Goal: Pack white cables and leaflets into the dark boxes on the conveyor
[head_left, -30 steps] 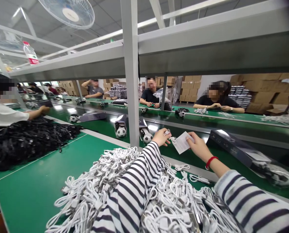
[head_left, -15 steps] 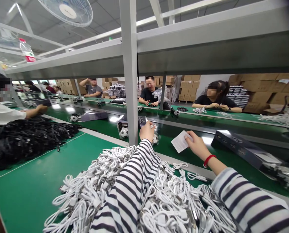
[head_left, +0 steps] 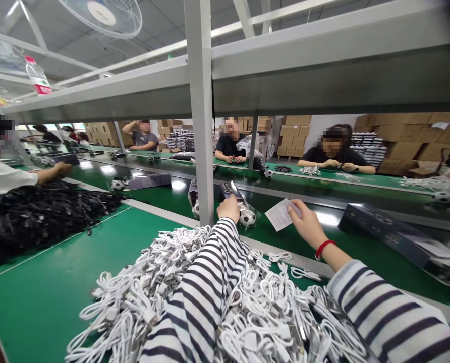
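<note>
Right hand (head_left: pixel 304 221) now, pinching the white leaflet (head_left: pixel 279 215) by its right edge, above the green surface (head_left: pixel 298 244)! My left hand (head_left: pixel 228 208) is out at the dark box (head_left: pixel 230 189), just left of the football-patterned ball (head_left: pixel 247 218); I can't tell whether it grips anything. White cables (head_left: pixel 266 307) heap near, both sides of my left sleeve (head_left: pixel 198 292).

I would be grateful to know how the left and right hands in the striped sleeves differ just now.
The left hand is by a dark box, its grip hidden from view; the right hand holds a white paper. The left sleeve reaches the left wrist, while the right sleeve stops short of a red band on the right wrist. Both sleeves have dark stripes.
</note>
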### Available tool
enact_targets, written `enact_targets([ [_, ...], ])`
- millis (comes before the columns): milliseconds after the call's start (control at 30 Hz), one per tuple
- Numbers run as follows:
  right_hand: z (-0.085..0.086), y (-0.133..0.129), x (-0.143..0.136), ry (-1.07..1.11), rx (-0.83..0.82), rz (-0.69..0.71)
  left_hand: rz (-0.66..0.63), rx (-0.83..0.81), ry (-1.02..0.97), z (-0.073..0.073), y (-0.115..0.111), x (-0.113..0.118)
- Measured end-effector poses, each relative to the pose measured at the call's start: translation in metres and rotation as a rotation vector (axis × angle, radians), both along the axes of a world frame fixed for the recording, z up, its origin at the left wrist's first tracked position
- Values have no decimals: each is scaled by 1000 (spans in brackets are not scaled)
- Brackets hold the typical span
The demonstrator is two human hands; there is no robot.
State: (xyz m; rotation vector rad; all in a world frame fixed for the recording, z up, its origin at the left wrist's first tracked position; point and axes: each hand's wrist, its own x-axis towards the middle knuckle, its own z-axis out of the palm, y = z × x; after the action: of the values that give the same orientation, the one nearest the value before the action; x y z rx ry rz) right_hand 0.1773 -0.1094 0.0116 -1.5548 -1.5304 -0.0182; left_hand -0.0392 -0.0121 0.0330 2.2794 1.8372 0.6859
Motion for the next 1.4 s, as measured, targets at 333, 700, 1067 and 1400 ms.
enact_targets([
  [333,6,-4,-10,-44,179,36,-166,-149,-15,-1,-4,6],
  [700,-1,0,-19,-372,32,312,-110,-75,-270,3,-3,7],
  [1067,-4,2,-13,-341,-192,279,-270,-35,-425,-8,4,11],
  [1400,-19,11,-5,-375,-353,187,-144,-57,-277,-3,3,7],
])
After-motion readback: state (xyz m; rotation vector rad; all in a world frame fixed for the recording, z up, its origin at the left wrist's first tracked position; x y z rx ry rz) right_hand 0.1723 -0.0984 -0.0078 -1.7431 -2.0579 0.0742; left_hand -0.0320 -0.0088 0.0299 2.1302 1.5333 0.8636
